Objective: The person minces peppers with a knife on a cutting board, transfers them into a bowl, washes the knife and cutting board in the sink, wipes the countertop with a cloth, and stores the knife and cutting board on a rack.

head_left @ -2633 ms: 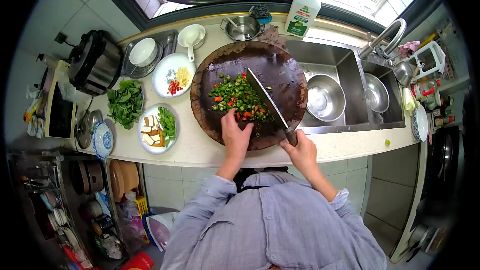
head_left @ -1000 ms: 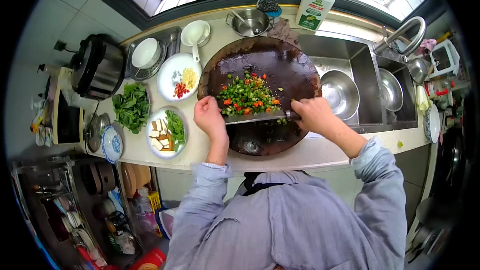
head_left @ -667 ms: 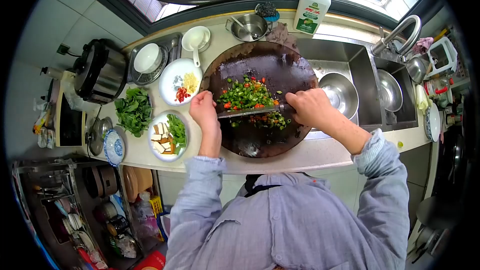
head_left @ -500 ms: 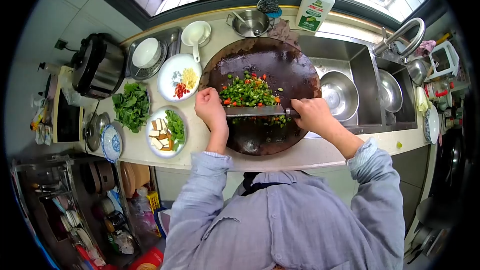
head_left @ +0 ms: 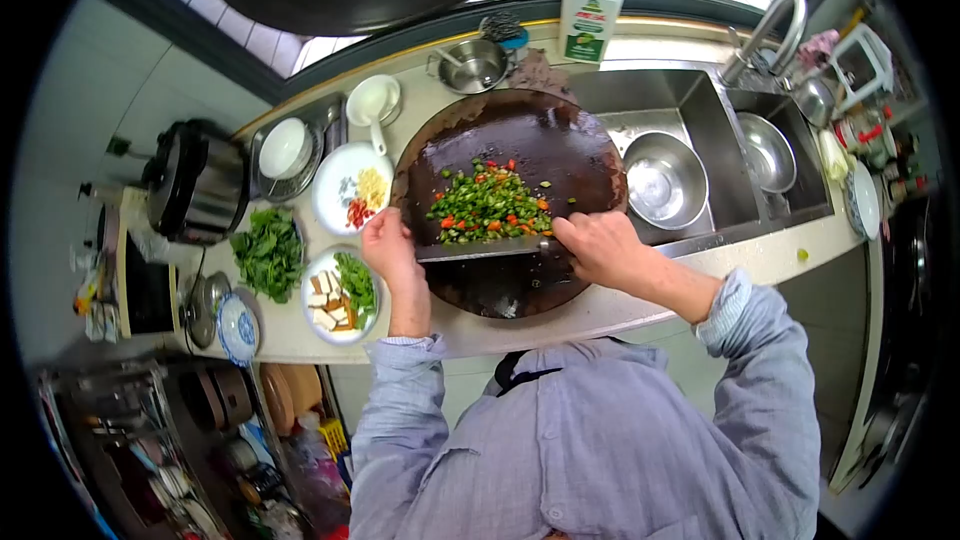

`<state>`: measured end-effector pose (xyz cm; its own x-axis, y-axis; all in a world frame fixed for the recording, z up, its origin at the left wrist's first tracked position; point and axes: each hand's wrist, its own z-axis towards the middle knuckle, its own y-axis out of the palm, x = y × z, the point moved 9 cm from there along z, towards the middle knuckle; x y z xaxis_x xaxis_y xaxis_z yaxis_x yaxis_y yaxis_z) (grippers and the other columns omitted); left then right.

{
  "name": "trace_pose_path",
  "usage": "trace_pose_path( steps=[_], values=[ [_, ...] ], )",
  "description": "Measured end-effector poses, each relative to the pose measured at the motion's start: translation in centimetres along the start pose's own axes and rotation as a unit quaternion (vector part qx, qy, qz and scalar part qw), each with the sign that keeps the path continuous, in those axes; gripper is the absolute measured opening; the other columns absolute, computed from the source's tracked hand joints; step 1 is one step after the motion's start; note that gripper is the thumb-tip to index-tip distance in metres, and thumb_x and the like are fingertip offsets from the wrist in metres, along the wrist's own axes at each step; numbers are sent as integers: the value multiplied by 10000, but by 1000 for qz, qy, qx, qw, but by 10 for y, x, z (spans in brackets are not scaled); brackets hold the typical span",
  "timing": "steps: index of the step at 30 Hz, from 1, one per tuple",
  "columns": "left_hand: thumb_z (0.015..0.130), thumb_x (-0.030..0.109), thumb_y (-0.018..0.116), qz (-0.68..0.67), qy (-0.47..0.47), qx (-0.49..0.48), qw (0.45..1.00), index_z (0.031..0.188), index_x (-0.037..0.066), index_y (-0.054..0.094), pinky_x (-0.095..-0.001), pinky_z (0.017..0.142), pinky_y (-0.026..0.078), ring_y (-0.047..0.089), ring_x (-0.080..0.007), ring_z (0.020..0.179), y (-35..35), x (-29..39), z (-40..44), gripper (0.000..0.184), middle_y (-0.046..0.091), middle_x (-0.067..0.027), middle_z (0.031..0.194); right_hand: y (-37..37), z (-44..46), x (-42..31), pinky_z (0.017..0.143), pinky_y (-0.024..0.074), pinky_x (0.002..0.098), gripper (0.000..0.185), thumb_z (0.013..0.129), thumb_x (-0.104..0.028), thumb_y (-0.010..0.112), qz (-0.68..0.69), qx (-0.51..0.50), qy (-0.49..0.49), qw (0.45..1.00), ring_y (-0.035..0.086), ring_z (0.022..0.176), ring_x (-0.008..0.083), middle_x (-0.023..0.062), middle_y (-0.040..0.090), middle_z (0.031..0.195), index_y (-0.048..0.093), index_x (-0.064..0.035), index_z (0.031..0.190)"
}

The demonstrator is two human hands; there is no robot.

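A round dark cutting board (head_left: 510, 130) lies on the counter, bearing a heap of chopped green and red peppers (head_left: 487, 202). Along the heap's near side runs the cleaver (head_left: 480, 250), its blade lying crosswise. My right hand (head_left: 598, 248) is closed round its handle at the board's right side. At the other end of the blade, my left hand (head_left: 390, 244) pinches the cleaver's tip with its fingers pressed together. Left of the board are a plate with garlic and red pepper bits (head_left: 338, 155) and a plate with tofu pieces and greens (head_left: 345, 336).
Leafy greens (head_left: 268, 253) and a rice cooker (head_left: 205, 180) stand at the left. Behind the board are a small steel pot (head_left: 472, 67) and a white bottle (head_left: 591, 10). To the right is a sink (head_left: 700, 105) holding a steel bowl (head_left: 665, 180).
My left hand has moved from beside the peppers to the blade's tip. The cleaver has turned from slanting to crosswise, and the peppers are gathered into a tighter heap beyond it.
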<state>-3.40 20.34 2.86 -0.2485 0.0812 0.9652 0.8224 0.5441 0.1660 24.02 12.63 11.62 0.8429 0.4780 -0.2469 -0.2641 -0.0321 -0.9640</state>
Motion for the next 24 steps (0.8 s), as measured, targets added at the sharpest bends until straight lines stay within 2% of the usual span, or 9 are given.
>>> trace_pose_path(
  steps=[3,5,7,9,14,17,18,22,24],
  values=[
    [827,74,593,-5,7,-1,1000,811,36,544,-171,374,257,393,-32,454,10,-2,8,64,497,9,595,-18,20,0,488,471,376,158,653,-73,593,-62,0,-3,998,614,588,268,95,593,669,521,-50,792],
    [829,72,589,23,6,-9,1000,811,28,546,-177,393,279,406,-38,476,12,-14,12,65,506,5,608,3,25,16,494,473,385,154,645,-102,601,-51,-30,24,998,615,587,273,96,600,661,531,-59,774],
    [825,66,591,52,57,24,997,825,10,556,-186,463,335,435,-55,525,13,-12,3,66,527,0,635,29,14,34,492,471,394,190,627,-130,622,-34,-72,50,996,609,587,283,98,592,656,525,-60,775],
    [822,58,591,76,108,30,991,830,4,562,-189,495,354,445,-61,542,24,7,-10,63,534,0,642,35,9,38,515,476,403,189,629,-135,626,-33,-40,42,998,614,609,294,102,599,667,538,-63,779],
    [804,45,597,8,37,-26,999,799,18,568,-174,423,327,441,-53,487,28,6,23,40,533,-1,624,-2,23,30,516,478,403,186,632,-130,629,-34,-27,38,998,616,609,295,107,608,660,548,-52,781],
    [801,54,597,48,-40,-53,997,771,30,563,-166,404,307,434,-45,474,33,-4,29,51,526,2,602,-7,32,21,527,484,397,154,651,-127,610,-41,-36,40,998,629,620,291,113,620,647,564,-51,777],
    [801,63,595,52,-36,-48,997,774,23,569,-174,421,313,438,-51,483,32,-9,29,54,518,3,585,-1,33,22,530,484,402,161,646,-125,610,-39,-44,43,997,626,618,292,112,619,652,560,-53,781],
    [786,59,606,102,118,24,987,792,-12,573,-207,462,346,458,-73,504,37,14,11,78,533,-8,601,31,15,33,568,497,402,176,657,-151,617,-22,-94,98,991,636,646,288,112,633,676,574,-62,803],
    [783,59,611,106,75,-19,991,794,-11,575,-207,463,349,460,-74,503,40,6,25,79,541,-11,609,29,20,40,589,503,403,192,669,-164,617,-19,-99,110,989,644,672,286,116,644,697,586,-59,828]
  ],
)
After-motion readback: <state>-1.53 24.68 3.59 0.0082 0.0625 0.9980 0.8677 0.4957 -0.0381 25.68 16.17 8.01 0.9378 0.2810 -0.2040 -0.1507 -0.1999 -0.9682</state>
